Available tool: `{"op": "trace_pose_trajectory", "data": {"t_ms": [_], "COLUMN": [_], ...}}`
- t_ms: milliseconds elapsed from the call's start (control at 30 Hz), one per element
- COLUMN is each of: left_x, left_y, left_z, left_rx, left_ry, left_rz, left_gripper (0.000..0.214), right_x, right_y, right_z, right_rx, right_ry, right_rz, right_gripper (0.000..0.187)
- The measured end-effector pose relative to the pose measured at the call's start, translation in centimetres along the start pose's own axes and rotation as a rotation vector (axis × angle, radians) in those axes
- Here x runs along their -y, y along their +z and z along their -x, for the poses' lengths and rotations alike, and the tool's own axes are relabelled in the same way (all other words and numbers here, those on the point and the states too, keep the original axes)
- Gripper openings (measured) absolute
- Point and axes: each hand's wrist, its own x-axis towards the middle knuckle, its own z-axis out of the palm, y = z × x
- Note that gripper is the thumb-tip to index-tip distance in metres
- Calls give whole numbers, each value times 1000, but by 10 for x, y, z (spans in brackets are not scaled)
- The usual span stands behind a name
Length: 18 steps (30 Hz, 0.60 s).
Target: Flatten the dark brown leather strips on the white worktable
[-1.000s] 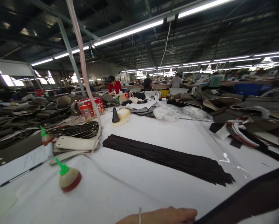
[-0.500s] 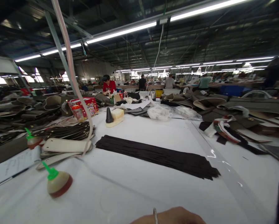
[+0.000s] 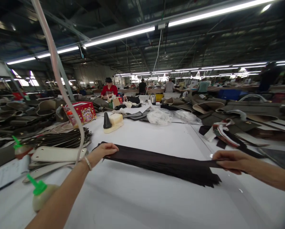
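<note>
A stack of long black fabric strips lies slantwise across the white table. My left hand, with a bracelet at its wrist, pinches the left end of the top strip. At the right end my right hand grips the same strip between thumb and fingers. The strip is stretched between both hands just over the stack. How far it is lifted is hard to tell. A squeeze bottle with a green nozzle stands beside my left forearm, partly hidden by it.
Pale straps and dark straps lie at left, near a hanging hose and a red box. A yellowish block with a black cone stands behind the stack. Clear plastic and bag pieces lie beyond. Other people work farther back.
Both hands have come over the table and taken hold of a black strip at its two ends. Before, only part of one hand showed at the bottom edge. The view has shifted slightly.
</note>
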Motion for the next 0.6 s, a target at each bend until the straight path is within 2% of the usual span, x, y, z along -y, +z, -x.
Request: {"op": "trace_pose_trajectory", "data": {"t_ms": [100, 167, 300, 433, 500, 600], "left_x": [10, 17, 32, 44, 48, 50], "left_y": [-11, -11, -9, -9, 1, 34], "left_z": [-27, -42, -61, -69, -67, -56], "left_rx": [-90, -133, -206, -273, -318, -304], "left_ry": [-15, -32, -47, 6, 71, 227], "left_rz": [-168, -283, -509, -738, -833, -928], "left_gripper": [33, 31, 31, 26, 24, 40], "right_x": [26, 32, 26, 18, 19, 28], "right_y": [40, 57, 74, 85, 87, 85], "right_z": [-22, -34, -48, -47, -42, -31], "right_rx": [52, 71, 105, 73, 27, -62], "right_ry": [-3, -13, -34, -46, -59, -123], "right_rz": [-18, -18, -8, 52, 98, 152], "right_gripper": [20, 18, 18, 22, 23, 28]}}
